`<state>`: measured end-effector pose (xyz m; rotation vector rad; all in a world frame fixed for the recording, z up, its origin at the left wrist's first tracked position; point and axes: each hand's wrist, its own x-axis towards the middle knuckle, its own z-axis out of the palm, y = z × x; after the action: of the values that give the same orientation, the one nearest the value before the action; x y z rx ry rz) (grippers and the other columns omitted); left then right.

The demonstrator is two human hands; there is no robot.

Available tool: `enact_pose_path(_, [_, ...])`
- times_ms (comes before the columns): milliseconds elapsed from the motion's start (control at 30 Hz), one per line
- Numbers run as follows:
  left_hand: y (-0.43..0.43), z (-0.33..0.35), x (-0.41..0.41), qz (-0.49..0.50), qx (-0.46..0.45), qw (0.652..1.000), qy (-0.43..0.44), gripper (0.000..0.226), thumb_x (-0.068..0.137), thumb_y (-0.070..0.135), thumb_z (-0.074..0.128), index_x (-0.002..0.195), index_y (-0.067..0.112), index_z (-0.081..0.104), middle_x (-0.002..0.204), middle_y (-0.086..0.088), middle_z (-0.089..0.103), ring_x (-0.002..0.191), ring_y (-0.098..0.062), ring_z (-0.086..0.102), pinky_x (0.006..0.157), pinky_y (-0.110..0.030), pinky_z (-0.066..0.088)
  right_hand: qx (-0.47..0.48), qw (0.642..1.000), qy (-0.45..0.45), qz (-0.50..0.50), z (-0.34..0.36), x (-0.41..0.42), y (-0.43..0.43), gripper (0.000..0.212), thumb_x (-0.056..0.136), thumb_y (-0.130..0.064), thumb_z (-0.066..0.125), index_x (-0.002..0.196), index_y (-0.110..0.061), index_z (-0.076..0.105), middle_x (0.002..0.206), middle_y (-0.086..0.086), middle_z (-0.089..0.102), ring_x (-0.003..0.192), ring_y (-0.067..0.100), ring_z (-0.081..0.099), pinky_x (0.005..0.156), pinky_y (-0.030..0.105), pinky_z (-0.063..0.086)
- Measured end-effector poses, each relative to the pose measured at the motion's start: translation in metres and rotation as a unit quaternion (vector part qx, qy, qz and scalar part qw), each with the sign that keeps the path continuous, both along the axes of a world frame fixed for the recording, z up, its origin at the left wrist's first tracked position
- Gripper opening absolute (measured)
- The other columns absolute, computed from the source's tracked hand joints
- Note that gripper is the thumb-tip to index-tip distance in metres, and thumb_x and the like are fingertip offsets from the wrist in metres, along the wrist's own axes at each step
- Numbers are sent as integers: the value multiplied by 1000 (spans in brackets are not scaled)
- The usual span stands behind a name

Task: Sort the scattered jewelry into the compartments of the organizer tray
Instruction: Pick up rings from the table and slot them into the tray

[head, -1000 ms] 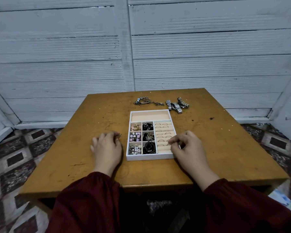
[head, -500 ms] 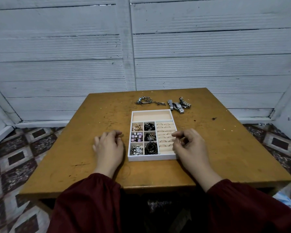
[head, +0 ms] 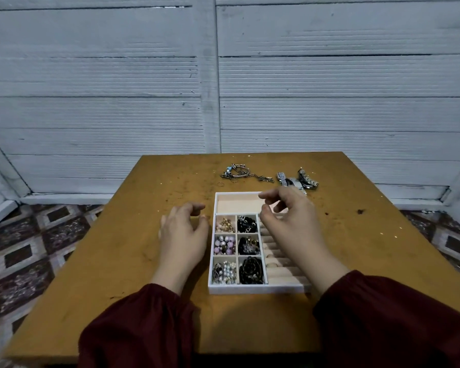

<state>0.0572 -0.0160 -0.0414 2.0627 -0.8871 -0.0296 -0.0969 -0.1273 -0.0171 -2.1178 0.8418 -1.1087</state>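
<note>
The organizer tray (head: 255, 289) lies on the surface (head: 117, 261), between the two grips. The left grip (head: 183, 235) sits just outside the tray's left wall with its fingers loosely curled, fingertips pointing at the wall, and nothing visible in it. A second ago it lay flatter on the surface. It is now set slightly further forward with its fingers raised.

The right grip (head: 290, 219) hangs over the far right part of the tray. A second ago it was at the near end of the ring rolls (head: 276, 264), by the tray's right wall, with thumb and forefinger pressed together. Its forefinger now reaches over the long far compartment (head: 237, 204), and the thumb below it stands slightly apart from it. Whether a small item sits between them cannot be told.

Contents, from the right grip:
- Directly under and behind the palm: the ring rolls, with one ring (head: 272, 264) seated near the wrist.
- Just left of the thumb: black beads (head: 246, 224), then gold pieces (head: 225, 224).
- Behind those: a dark tangle (head: 248, 245) and pink beads (head: 225, 244).
- Nearest the sleeves: a black piece (head: 250, 270) and pearls (head: 223, 272).

Ahead of the right grip's fingertips, outside the tray, the watches (head: 298, 180) lie on the surface, unmoved. Ahead and to the left lies the bangle cluster (head: 239, 173), with a loose ring (head: 220, 184) near it. All three are well apart from the left grip.
</note>
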Motion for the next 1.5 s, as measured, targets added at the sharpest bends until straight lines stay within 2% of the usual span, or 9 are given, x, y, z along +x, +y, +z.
enact_pose_path(100, [-24, -4, 19, -13, -13, 1000, 2, 23, 90, 22, 57, 112, 23, 64, 108, 0, 60, 109, -23, 50, 99, -43, 40, -8, 999, 36, 14, 2, 23, -20, 20, 80, -17, 64, 93, -31, 63, 90, -11, 59, 77, 5, 54, 69, 26, 44])
enact_pose_path(333, [-82, -15, 62, -30, -40, 998, 45, 17, 89, 21, 57, 101, 30, 64, 102, 3, 65, 102, -21, 58, 90, -45, 49, -30, 989, 144, 13, 6, 75, -72, 18, 80, -21, 62, 97, -26, 66, 90, -8, 65, 84, 17, 58, 74, 32, 48])
enact_pose_path(500, [-120, -25, 84, -51, -52, 994, 75, 14, 88, 16, 61, 97, 23, 69, 91, -2, 70, 89, -21, 65, 86, -43, 53, -50, 971, 234, -15, 2, 105, -103, 19, 82, -22, 57, 98, -27, 65, 95, -6, 71, 92, 24, 62, 79, 35, 50])
enact_pose_path(600, [-136, -26, 90, -56, -23, 996, 58, 12, 85, 20, 65, 96, 20, 72, 79, 0, 70, 78, -20, 66, 78, -39, 55, -71, 954, 289, -36, -1, 119, -115, 21, 83, -24, 54, 101, -29, 63, 98, -3, 71, 99, 27, 62, 80, 34, 48])
enact_pose_path(700, [-142, -23, 95, -55, 3, 998, 29, 13, 84, 25, 68, 95, 20, 73, 82, 2, 71, 82, -19, 65, 78, -33, 52, -83, 933, 348, -42, -2, 130, -123, 22, 83, -25, 55, 104, -28, 60, 101, 1, 70, 101, 28, 61, 76, 33, 41])
enact_pose_path(800, [-142, -21, 97, -51, 25, 998, 13, 12, 84, 28, 69, 92, 21, 74, 86, -2, 70, 86, -21, 63, 79, -32, 50, -97, 917, 383, -55, 0, 139, -128, 23, 84, -33, 59, 105, -24, 58, 105, 5, 68, 103, 28, 60, 78, 34, 41])
enact_pose_path(1100, [-148, -27, 104, -69, 48, 996, -13, 4, 82, 25, 70, 85, 23, 72, 82, -6, 68, 86, -28, 61, 77, -37, 50, -136, 891, 422, -100, 0, 157, -122, 33, 82, -43, 64, 103, -20, 57, 107, 7, 65, 103, 28, 61, 72, 32, 33])
enact_pose_path(1333, [-149, -30, 107, -80, 38, 995, -39, 5, 81, 23, 70, 84, 24, 67, 85, 0, 63, 86, -22, 57, 73, -34, 45, -98, 899, 414, -105, 1, 165, -123, 24, 80, -31, 67, 101, -21, 59, 108, 6, 65, 103, 28, 62, 71, 28, 36])
enact_pose_path(1500, [-148, -31, 107, -83, 32, 995, -38, 10, 82, 23, 69, 81, 30, 61, 83, 3, 61, 85, -19, 56, 72, -33, 43, -35, 908, 404, -105, 0, 174, -130, 28, 78, -21, 67, 105, -22, 62, 111, 4, 64, 105, 26, 60, 71, 28, 39])
